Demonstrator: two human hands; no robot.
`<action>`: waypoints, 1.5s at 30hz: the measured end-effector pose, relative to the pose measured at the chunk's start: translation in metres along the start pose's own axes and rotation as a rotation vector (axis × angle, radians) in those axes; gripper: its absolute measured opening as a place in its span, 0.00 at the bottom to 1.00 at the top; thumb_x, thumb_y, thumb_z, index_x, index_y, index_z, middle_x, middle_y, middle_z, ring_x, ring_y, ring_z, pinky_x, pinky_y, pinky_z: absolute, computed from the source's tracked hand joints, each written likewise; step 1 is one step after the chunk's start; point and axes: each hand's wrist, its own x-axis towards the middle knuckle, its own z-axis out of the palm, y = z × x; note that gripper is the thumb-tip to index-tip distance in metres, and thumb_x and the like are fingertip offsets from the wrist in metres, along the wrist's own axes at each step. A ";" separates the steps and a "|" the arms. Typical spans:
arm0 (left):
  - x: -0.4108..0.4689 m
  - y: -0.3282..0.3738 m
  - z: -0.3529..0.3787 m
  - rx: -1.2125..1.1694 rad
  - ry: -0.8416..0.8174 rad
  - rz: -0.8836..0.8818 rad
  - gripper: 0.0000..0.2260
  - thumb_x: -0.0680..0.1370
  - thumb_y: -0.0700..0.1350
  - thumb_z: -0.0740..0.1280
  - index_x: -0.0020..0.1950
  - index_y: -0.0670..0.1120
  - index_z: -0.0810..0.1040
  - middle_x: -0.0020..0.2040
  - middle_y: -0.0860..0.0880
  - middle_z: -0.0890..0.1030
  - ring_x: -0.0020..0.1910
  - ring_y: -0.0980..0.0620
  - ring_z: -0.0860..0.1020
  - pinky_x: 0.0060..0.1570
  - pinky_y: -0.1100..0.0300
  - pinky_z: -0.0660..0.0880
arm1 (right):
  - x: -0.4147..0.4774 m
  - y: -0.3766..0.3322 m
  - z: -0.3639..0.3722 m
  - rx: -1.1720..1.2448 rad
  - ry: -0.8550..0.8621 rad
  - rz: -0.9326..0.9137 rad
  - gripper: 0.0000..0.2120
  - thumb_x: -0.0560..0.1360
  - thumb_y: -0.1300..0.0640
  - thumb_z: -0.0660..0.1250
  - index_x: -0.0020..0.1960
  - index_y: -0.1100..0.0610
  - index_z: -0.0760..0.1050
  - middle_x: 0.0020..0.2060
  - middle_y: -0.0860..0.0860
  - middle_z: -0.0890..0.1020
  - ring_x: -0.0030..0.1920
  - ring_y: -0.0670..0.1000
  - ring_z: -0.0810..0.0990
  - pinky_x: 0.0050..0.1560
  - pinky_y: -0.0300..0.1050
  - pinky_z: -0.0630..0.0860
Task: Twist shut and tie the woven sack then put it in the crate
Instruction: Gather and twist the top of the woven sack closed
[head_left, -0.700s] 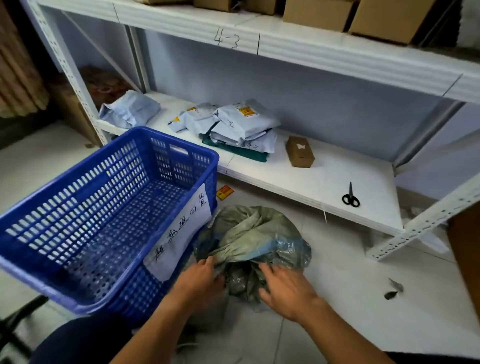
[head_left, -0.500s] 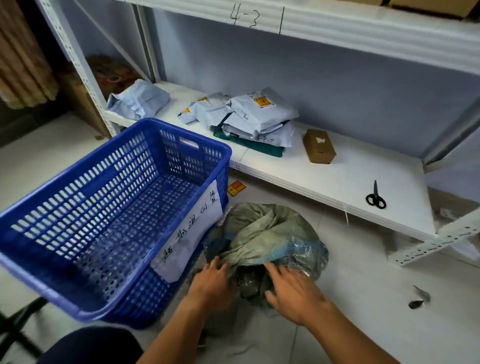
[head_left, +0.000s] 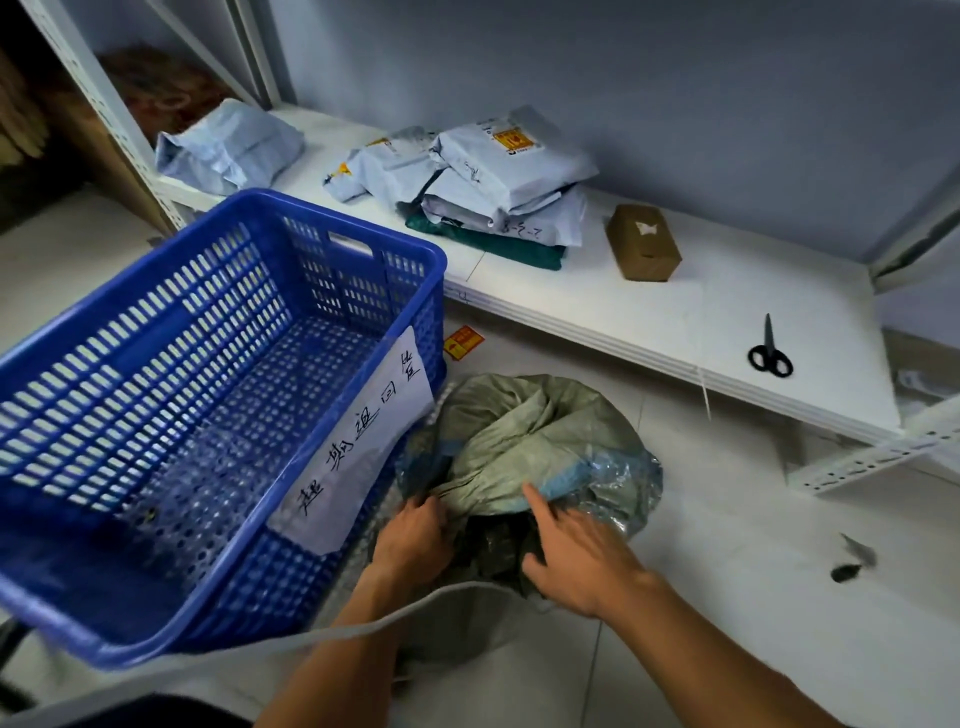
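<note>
Two hands work the green woven sack (head_left: 524, 441) on the floor at 6 o'clock: left hand (head_left: 413, 540) clenched on its fabric, right hand (head_left: 576, 556) spread loose over it. The blue crate (head_left: 218, 405), with a handwritten paper label (head_left: 358, 441), touches it at 9 o'clock. Parcels (head_left: 498, 182), a cardboard box (head_left: 643, 241) and scissors (head_left: 770, 353) lie on the shelf at 1 o'clock.

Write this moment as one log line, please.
left hand grips sack | right hand on sack | sack untied, on floor | crate empty
</note>
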 end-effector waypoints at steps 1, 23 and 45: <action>0.001 -0.001 0.002 -0.028 -0.004 -0.017 0.16 0.80 0.53 0.66 0.64 0.46 0.73 0.64 0.42 0.78 0.61 0.41 0.77 0.60 0.48 0.76 | 0.000 0.000 0.004 0.008 -0.002 -0.005 0.40 0.80 0.45 0.57 0.83 0.52 0.37 0.75 0.59 0.70 0.69 0.61 0.72 0.67 0.56 0.71; -0.047 0.094 -0.082 -0.410 0.109 0.152 0.04 0.79 0.46 0.69 0.44 0.51 0.77 0.43 0.50 0.80 0.49 0.46 0.80 0.45 0.59 0.70 | -0.044 -0.014 -0.005 0.705 0.352 0.215 0.42 0.77 0.35 0.62 0.81 0.51 0.47 0.68 0.55 0.78 0.66 0.59 0.78 0.65 0.55 0.74; -0.281 0.078 -0.074 -0.453 0.008 0.250 0.49 0.64 0.77 0.69 0.79 0.56 0.64 0.73 0.57 0.70 0.71 0.53 0.71 0.72 0.51 0.68 | -0.245 0.041 -0.091 2.077 0.445 0.264 0.13 0.82 0.62 0.59 0.50 0.68 0.80 0.35 0.59 0.86 0.38 0.57 0.86 0.43 0.52 0.86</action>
